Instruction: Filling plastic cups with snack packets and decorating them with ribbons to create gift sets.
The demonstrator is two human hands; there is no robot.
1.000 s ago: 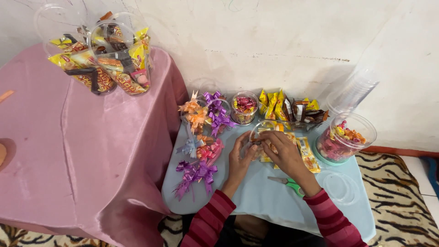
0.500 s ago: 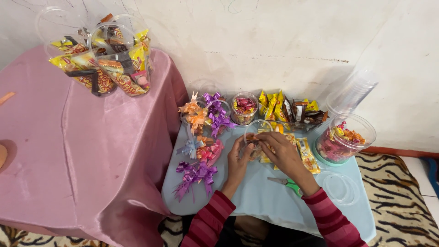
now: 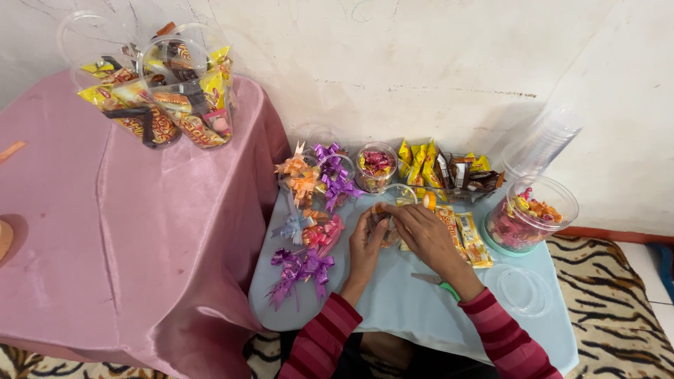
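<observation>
Both hands meet over a clear plastic cup (image 3: 399, 210) on the pale blue counter (image 3: 393, 309). The left hand (image 3: 365, 245) and right hand (image 3: 425, 235) pinch snack packets at its rim with curled fingers. It looks partly filled. Two finished cups (image 3: 158, 91) stand far left; one lid (image 3: 523, 289) waits right.

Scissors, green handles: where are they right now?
In the head view, the scissors lie on the light blue table, just beside the right hand's wrist, left of the clear lid.
</observation>
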